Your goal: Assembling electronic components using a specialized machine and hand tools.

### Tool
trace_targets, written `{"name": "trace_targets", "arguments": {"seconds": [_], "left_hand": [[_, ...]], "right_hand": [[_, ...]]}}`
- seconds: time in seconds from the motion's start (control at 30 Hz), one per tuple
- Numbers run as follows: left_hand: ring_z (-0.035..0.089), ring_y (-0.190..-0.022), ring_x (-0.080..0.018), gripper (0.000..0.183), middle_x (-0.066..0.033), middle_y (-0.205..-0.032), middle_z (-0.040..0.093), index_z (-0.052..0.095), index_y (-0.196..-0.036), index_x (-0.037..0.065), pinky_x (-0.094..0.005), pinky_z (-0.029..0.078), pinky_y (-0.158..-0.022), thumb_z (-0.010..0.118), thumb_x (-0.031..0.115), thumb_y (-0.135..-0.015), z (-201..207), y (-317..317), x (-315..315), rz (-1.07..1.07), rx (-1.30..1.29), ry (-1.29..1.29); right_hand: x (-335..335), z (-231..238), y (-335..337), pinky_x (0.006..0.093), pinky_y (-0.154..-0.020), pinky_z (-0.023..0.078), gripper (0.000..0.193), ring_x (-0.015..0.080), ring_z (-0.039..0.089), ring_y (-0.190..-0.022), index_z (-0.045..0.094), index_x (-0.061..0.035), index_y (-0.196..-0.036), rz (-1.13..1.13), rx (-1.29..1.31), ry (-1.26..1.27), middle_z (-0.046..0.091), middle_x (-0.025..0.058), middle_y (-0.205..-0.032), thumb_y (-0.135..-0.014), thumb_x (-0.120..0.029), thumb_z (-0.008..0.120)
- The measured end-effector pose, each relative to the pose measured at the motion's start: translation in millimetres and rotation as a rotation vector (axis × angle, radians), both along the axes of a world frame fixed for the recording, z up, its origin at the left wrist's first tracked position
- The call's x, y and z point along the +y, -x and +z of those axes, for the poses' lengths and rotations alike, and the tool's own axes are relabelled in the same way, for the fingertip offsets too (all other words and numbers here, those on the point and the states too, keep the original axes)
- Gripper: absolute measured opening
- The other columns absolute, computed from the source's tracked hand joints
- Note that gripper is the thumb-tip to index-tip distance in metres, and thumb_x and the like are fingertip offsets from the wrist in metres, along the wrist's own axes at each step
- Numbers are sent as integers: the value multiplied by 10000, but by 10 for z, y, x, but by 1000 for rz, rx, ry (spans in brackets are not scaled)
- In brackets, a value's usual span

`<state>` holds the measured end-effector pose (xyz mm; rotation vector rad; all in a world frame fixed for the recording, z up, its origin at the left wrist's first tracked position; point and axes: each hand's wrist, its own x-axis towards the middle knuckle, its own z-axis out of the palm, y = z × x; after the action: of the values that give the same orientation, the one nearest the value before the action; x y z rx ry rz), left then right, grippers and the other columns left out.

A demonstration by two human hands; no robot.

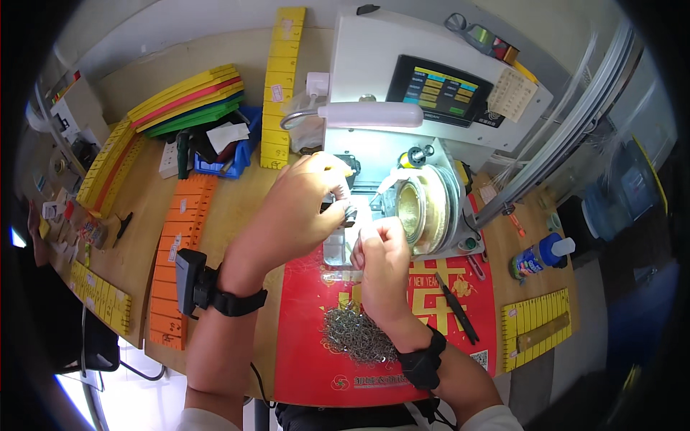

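My left hand (305, 205) is raised at the front of a white bench machine (374, 54), with thumb and fingers closed near a small dark part (350, 214). Lower and to the right, the fingertips of my right hand (386, 262) are pinched together. Glare from the lamp (374, 115) washes out whatever lies between those fingertips. Just right of both hands sits a round reel with pale and gold rims (424, 208). A heap of small silvery metal pieces (352, 330) rests on the red printed mat (309, 359), below my right hand.
Black tweezers (458, 309) lie on the mat's right side. The machine carries a screen (438, 90). At left are an orange marked strip (178, 266), stacked coloured strips (190, 100) and a blue bin (248, 140). A blue bottle (539, 255) and yellow strip (535, 327) sit right.
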<state>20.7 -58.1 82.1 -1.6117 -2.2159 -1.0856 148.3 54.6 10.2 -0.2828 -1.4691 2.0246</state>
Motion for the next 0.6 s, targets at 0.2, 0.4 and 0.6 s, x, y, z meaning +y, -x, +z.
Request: {"name": "trace_targets", "arguments": {"seconds": [0.2, 0.4, 0.6], "left_hand": [[607, -1127, -354, 148, -162, -1199, 673, 668, -969, 4, -431, 454, -981, 702, 99, -860, 111, -193, -10, 83, 91, 34], [597, -1146, -338, 127, -144, -1213, 676, 691, -960, 27, -425, 441, -968, 729, 90, -857, 95, -235, 46, 122, 129, 63], [600, -1135, -347, 110, -147, -1208, 677, 695, -928, 24, -431, 441, -968, 737, 87, -847, 131, -295, 72, 150, 147, 67]], "right_hand": [[56, 51, 163, 232, -558, 346, 150, 56, 414, -620, 490, -92, -963, 105, 25, 219, 454, -24, -775, -1068, -189, 536], [103, 29, 191, 231, -560, 348, 162, 54, 427, -623, 520, -89, -949, 71, 6, 118, 484, -25, -786, -1071, -194, 541], [124, 6, 230, 221, -570, 358, 121, 45, 447, -644, 534, -80, -968, 49, 18, 53, 512, -30, -789, -1062, -153, 560]]}}
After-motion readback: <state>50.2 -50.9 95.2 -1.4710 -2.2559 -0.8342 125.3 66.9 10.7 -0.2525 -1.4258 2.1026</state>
